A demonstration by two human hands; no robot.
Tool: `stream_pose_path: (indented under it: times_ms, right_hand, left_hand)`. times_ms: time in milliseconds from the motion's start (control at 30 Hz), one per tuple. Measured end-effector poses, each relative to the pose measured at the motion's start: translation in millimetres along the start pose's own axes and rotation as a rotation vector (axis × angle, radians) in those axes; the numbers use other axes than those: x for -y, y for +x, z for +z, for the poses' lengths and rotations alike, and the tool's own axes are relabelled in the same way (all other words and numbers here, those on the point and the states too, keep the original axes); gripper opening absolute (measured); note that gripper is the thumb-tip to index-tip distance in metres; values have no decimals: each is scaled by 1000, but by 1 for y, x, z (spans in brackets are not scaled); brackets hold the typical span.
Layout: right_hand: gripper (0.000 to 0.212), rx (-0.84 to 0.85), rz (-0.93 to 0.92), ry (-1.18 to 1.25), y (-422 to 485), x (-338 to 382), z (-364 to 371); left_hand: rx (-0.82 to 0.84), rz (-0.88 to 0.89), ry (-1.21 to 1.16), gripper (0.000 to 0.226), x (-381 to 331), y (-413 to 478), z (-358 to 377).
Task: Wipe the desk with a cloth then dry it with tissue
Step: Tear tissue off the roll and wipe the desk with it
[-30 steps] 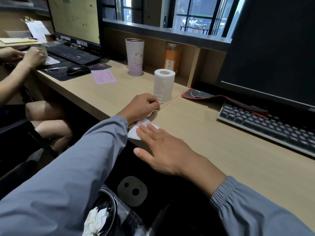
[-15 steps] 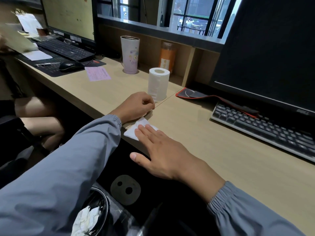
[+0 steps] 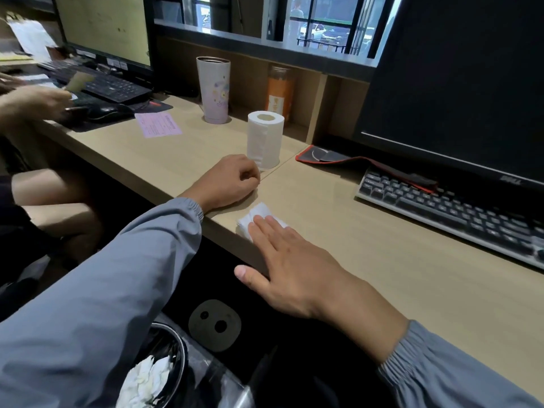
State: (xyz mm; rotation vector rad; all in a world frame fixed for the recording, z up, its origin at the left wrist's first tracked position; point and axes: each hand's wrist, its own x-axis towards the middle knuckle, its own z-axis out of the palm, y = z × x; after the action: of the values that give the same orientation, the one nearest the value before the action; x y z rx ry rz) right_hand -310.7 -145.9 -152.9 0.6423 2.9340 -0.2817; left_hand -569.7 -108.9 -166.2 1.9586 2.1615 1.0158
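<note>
On the wooden surface [image 3: 382,260] no cloth shows, so the task seems to be at its drying stage: the right hand [image 3: 294,266] presses straight fingers on a folded tissue [image 3: 259,212] at the front edge, the left hand [image 3: 229,181] rests nearby, curled and apparently empty, with much surface left.

On our desk [image 3: 368,245] we list: tissue roll [image 3: 265,139]; tumbler [image 3: 213,89] behind it, leftward; keyboard [image 3: 456,213] right; folded tissue [image 3: 259,209] before it, under our right hand [image 3: 294,269].

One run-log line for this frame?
step: drying | right hand: flat, pressing tissue on desk edge | left hand: curled, resting on desk
</note>
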Motion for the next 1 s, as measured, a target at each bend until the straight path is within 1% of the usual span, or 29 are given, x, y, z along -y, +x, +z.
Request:
stream_pose_path:
  times_ms: [100, 167, 300, 400, 533, 600, 700, 767, 833, 933, 1000]
  right_hand:
    - [81, 30, 17, 19, -16, -4, 0]
    - [83, 47, 28, 40, -6, -11, -3]
    - [86, 66, 51, 59, 27, -15, -12]
    - [87, 58, 33, 60, 20, -17, -9]
    - [80, 126, 23, 58, 8, -27, -14]
    - [78, 148, 58, 79, 25, -32, -25]
    - [79, 120, 127, 71, 51, -31, -30]
    - [84, 94, 134, 46, 52, -31, -24]
    - [87, 100, 103, 41, 37, -32, -17]
    - [81, 160, 74, 64, 25, -41, -21]
    - [79, 189, 95, 85, 35, -48, -30]
  left_hand:
    - [-5, 40, 30, 9, 4, 3, 3]
    - [-17, 63, 52, 9, 5, 4, 5]
    - [14, 54, 43, 10, 6, 5, 4]
    - [9, 62, 47, 11, 5, 3, 3]
    - [10, 69, 55, 16, 7, 3, 4]
    - [19, 64, 54, 12, 5, 5, 5]
    - [18, 61, 39, 7, 3, 5, 4]
    - [19, 61, 44, 14, 3, 3, 2]
    - [32, 49, 63, 21, 2, 1, 2]
    - [38, 44, 81, 26, 1, 1, 1]
    - [51, 30, 90, 28, 0, 2, 2]
